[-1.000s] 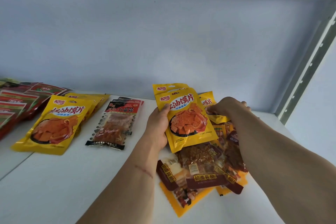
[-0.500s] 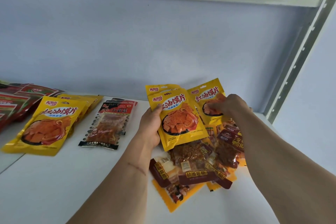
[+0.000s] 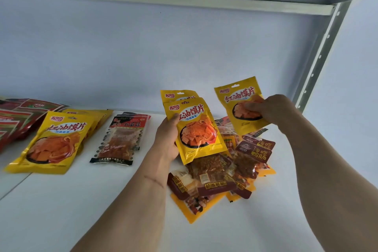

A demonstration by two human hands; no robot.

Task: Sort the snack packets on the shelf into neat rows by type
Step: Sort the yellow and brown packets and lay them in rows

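Yellow foil caught the light in both hands above the white shelf. The left hand gripped two yellow packets stacked one behind the other, thumb pressed across the front one's left edge; only the top strip of the rear packet showed above it. Their long axis ran nearly upright, tops tilted slightly left and away from the person. The right hand pinched a third yellow packet at its right side, fingers curled over the printed bowl picture, the packet raised with its top toward the back wall and leaning a little left.

Beneath both hands lay the unsorted pile of brown, clear and orange packets, overlapping at mixed angles (the lower ones mostly covered, their labels hard to read). To the left, well apart from the pile, a sorted stack of yellow packets lay flat, long axis running front to back, with more of the same tucked behind it. Just beside it rested a stack of clear packets with black and red headers, pointing the same way. Red and green packets at the far left were cut off by the frame edge.
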